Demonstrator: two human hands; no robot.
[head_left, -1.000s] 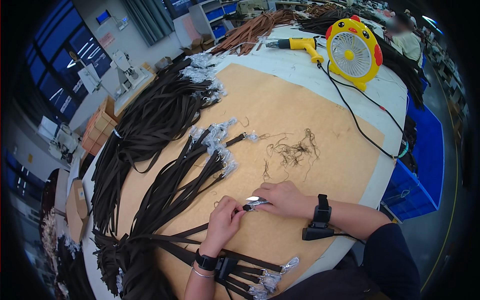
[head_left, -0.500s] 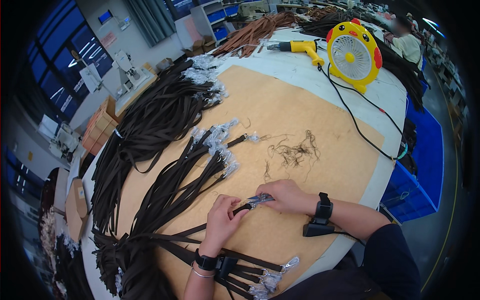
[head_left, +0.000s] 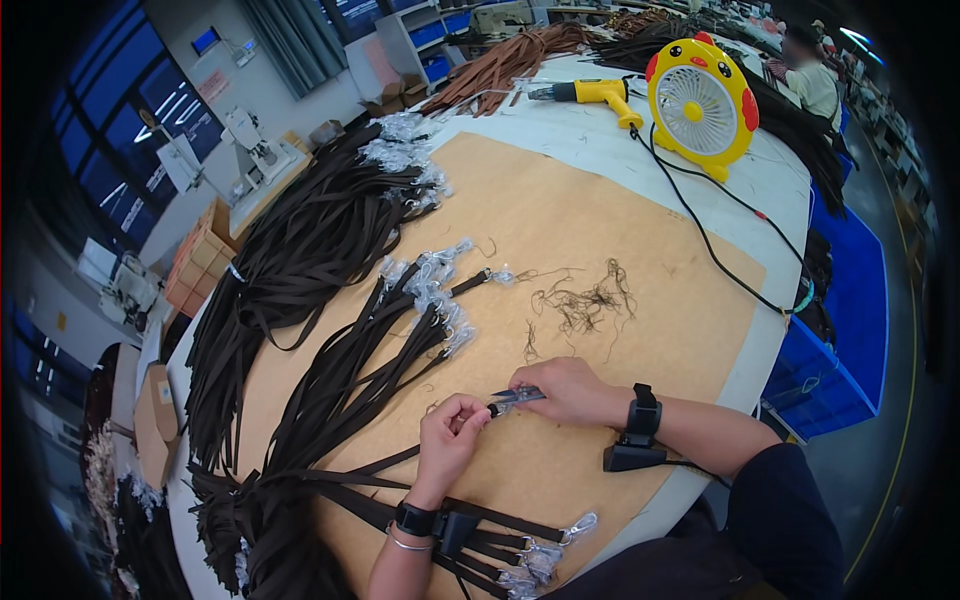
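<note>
Between thumb and fingers, my left hand (head_left: 452, 436) pinches the end of a dark strap (head_left: 400, 457) just behind its metal clip. My right hand (head_left: 562, 389) grips small thread snips (head_left: 519, 396), their blades pointing left at the strap end, close to my left fingertips. Whether the blades touch the strap I cannot tell. Left of my hands lies a bunch of dark straps (head_left: 335, 368) with plastic-wrapped clips (head_left: 435, 290). More straps with wrapped clips (head_left: 540, 560) lie under my left wrist, toward the near edge. A tangle of cut threads (head_left: 590, 300) rests beyond my right hand.
A large strap pile (head_left: 300, 220) covers the far left. A yellow heat gun (head_left: 600, 92) and a yellow chick-shaped fan (head_left: 700, 110) stand at the back, their black cord (head_left: 715, 255) running down the right side. Beside the table is a blue bin (head_left: 830, 390). Another person (head_left: 812, 82) is far off.
My left fingers have closed in further around the strap end, leaving less of it showing. The snips stay at almost the same place, and the whole view has shifted slightly.
</note>
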